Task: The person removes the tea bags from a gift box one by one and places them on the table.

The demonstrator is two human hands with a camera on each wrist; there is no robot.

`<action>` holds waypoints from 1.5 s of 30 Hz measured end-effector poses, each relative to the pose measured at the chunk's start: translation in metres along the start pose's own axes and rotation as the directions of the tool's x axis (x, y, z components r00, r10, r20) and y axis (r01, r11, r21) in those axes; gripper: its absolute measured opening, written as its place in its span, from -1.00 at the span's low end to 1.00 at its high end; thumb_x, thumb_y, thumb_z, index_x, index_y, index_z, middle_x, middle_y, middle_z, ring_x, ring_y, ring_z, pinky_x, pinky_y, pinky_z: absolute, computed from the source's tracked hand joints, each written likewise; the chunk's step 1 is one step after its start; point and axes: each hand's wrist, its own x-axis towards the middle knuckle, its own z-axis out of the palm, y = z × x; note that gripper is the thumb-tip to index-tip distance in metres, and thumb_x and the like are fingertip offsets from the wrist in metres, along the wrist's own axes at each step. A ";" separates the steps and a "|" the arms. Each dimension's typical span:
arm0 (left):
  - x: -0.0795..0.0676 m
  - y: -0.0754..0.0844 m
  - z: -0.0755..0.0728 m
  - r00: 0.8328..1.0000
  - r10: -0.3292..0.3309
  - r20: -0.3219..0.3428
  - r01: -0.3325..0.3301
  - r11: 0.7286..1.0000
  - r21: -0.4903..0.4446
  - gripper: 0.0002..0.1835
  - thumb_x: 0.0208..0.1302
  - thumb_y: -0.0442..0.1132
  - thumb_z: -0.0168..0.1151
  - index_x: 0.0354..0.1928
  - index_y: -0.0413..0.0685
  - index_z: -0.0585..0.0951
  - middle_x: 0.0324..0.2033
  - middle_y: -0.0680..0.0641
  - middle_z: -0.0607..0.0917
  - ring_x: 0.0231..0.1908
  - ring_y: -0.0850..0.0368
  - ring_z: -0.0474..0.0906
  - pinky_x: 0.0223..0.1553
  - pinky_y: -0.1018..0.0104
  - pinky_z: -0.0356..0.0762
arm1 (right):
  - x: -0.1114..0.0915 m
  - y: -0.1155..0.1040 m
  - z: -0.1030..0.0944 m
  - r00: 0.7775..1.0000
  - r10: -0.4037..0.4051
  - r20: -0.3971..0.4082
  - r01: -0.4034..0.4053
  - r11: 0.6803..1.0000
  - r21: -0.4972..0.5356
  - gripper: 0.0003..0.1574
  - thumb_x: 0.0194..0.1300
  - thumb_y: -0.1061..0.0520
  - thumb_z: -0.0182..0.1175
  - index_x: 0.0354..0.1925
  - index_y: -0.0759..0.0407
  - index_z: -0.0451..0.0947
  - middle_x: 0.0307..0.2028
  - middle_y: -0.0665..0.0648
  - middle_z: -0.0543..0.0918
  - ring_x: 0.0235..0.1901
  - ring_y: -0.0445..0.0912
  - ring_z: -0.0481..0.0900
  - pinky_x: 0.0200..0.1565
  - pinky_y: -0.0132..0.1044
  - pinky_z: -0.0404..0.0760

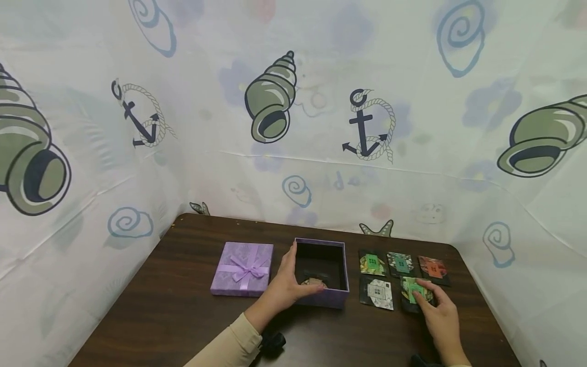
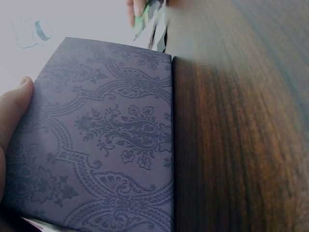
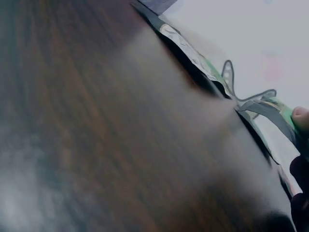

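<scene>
My left hand (image 1: 289,285) holds the near left corner of an uncovered purple box (image 1: 345,272), fingers along its left side and thumb over the front rim. A sachet with a brownish label (image 1: 315,281) lies inside against the dark lining. In the left wrist view the embossed front wall (image 2: 116,135) fills much of the picture, with the thumb at its left edge. At the right, my right hand (image 1: 442,318) pinches a black sachet with a green label (image 1: 415,289). The right wrist view has this sachet (image 3: 275,116) tilted up, the thumb on its green face.
The purple lid with a ribbon bow (image 1: 243,267) lies left of the box. Around the held sachet lie a yellow-green sachet (image 1: 372,264), a teal one (image 1: 401,263), a red one (image 1: 433,269) and a white one (image 1: 377,292). A patterned curtain (image 1: 321,193) hangs behind the dark table (image 1: 151,295).
</scene>
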 end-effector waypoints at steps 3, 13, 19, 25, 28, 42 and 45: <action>-0.001 0.000 -0.002 1.000 0.001 -0.007 -0.001 1.000 0.002 0.54 0.05 0.29 0.70 0.81 0.23 -0.24 0.77 -0.22 -0.11 0.71 -0.38 -0.04 0.56 -0.52 0.15 | 0.002 0.001 0.000 0.998 0.040 0.053 -0.036 0.996 -0.076 -0.46 0.47 -0.14 0.46 0.30 0.02 0.71 0.32 0.16 0.73 0.35 -0.18 0.54 0.31 -0.31 0.46; -0.002 -0.001 -0.001 1.000 0.002 -0.003 -0.002 1.000 0.001 0.55 0.05 0.32 0.69 0.81 0.22 -0.24 0.77 -0.22 -0.12 0.72 -0.38 -0.05 0.56 -0.53 0.13 | 0.000 0.005 -0.001 0.983 0.058 0.173 -0.025 0.982 -0.186 -0.42 0.55 -0.10 0.39 0.36 0.14 0.63 0.40 0.39 0.63 0.44 0.31 0.50 0.36 0.28 0.44; -0.001 -0.002 -0.001 1.000 -0.003 -0.008 0.003 1.000 0.000 0.54 0.06 0.31 0.69 0.81 0.26 -0.25 0.77 -0.22 -0.12 0.71 -0.38 -0.04 0.55 -0.52 0.15 | 0.003 0.002 -0.003 0.981 -0.062 0.185 0.101 0.973 -0.209 -0.51 0.51 0.03 0.43 0.27 0.25 0.69 0.25 0.45 0.67 0.32 0.37 0.52 0.30 0.35 0.41; 0.000 0.001 0.000 1.000 -0.001 -0.004 0.001 1.000 0.008 0.53 0.07 0.29 0.69 0.81 0.23 -0.25 0.77 -0.22 -0.11 0.71 -0.37 -0.04 0.56 -0.51 0.16 | 0.005 0.007 -0.005 0.966 -0.153 0.208 0.207 0.939 -0.273 -0.49 0.40 0.08 0.52 0.21 0.28 0.73 0.16 0.48 0.62 0.20 0.35 0.46 0.17 0.30 0.30; 0.000 0.001 0.000 1.000 -0.002 0.000 0.002 1.000 0.013 0.53 0.07 0.29 0.69 0.81 0.21 -0.24 0.77 -0.22 -0.11 0.72 -0.36 -0.05 0.57 -0.50 0.15 | 0.004 0.009 -0.005 0.954 -0.182 0.238 0.247 0.927 -0.281 -0.47 0.34 0.08 0.56 0.19 0.30 0.75 0.21 0.52 0.54 0.22 0.38 0.37 0.20 0.35 0.22; 0.000 0.001 -0.001 1.000 -0.009 -0.003 0.009 1.000 0.004 0.55 0.04 0.33 0.69 0.81 0.27 -0.25 0.78 -0.21 -0.11 0.72 -0.37 -0.04 0.56 -0.52 0.15 | 0.006 0.005 -0.005 0.950 -0.114 0.292 0.204 0.932 -0.299 -0.40 0.38 -0.02 0.54 0.26 0.24 0.71 0.14 0.41 0.49 0.19 0.33 0.30 0.20 0.31 0.21; 0.001 0.000 -0.001 1.000 -0.007 -0.003 0.007 1.000 0.001 0.54 0.04 0.33 0.69 0.81 0.28 -0.26 0.78 -0.20 -0.11 0.72 -0.36 -0.04 0.56 -0.52 0.15 | 0.005 0.005 -0.006 0.949 -0.115 0.292 0.204 0.933 -0.295 -0.40 0.39 -0.05 0.54 0.25 0.23 0.71 0.13 0.41 0.49 0.17 0.32 0.31 0.19 0.30 0.22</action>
